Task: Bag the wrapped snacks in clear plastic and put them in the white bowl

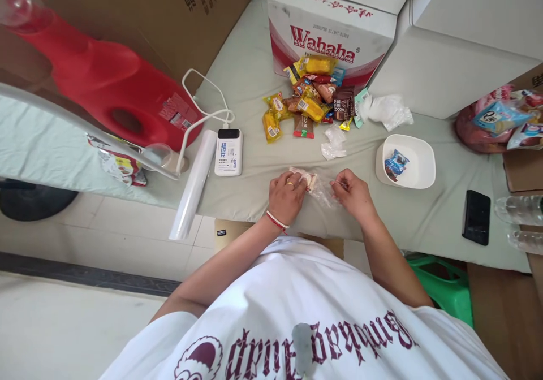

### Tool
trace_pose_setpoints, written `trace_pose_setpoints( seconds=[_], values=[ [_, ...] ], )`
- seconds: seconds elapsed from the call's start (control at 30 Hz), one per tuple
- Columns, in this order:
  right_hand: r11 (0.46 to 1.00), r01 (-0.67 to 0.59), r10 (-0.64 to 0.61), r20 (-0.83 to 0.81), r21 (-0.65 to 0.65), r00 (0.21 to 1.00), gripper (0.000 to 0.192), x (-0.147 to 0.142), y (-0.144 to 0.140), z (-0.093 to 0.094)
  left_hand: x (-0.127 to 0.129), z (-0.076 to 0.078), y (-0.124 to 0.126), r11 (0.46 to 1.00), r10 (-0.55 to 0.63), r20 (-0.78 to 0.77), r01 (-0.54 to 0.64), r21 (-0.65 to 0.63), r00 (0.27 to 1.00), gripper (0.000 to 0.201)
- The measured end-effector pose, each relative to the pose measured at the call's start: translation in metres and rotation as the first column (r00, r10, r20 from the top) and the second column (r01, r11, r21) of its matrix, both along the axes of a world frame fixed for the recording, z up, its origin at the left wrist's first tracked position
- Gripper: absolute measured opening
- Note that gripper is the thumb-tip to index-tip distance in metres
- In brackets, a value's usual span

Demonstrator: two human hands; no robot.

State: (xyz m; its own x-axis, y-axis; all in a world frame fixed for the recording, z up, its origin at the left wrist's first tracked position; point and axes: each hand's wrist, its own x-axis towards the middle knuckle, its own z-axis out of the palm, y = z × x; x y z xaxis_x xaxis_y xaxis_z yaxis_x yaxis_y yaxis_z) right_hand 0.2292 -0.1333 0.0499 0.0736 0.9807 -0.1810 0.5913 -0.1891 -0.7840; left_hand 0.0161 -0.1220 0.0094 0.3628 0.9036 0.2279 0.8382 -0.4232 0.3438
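Observation:
My left hand (287,199), with a ring and a bracelet, has its fingers curled over a small wrapped snack (311,182) lying on the cloth. Clear plastic film (324,196) spreads from the snack toward my right hand (355,196), whose thumb and fingertips are pinched together at the film's right edge. Part of the snack is hidden beneath my left fingers. Beyond the hands is a crumpled clear piece of plastic (334,142). To the right stands a white tub (424,165) with a blue packet (396,164) inside.
A pile of wrapped snacks (311,106) leans against a Wahaha carton (331,40). On the left are a power bank (229,156), a roll of film (194,185) and a large red bottle (123,91). A black phone (477,217) and clear bottles (521,209) are at right.

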Motion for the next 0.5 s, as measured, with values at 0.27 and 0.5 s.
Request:
trace_pose_setpoints(
  seconds=[0.27,0.5],
  values=[
    [0.978,-0.142,0.127,0.101,0.152,0.987,0.014,-0.023,0.047,0.032,0.000,-0.003,0.000,1.000,-0.005,0.007,0.006,-0.020,1.000,0.028],
    [0.995,-0.095,0.102,0.373,-0.038,0.922,0.024,0.077,0.008,0.046,0.000,-0.008,0.003,0.998,0.015,0.083,-0.010,-0.064,0.996,0.026]
  ],
)
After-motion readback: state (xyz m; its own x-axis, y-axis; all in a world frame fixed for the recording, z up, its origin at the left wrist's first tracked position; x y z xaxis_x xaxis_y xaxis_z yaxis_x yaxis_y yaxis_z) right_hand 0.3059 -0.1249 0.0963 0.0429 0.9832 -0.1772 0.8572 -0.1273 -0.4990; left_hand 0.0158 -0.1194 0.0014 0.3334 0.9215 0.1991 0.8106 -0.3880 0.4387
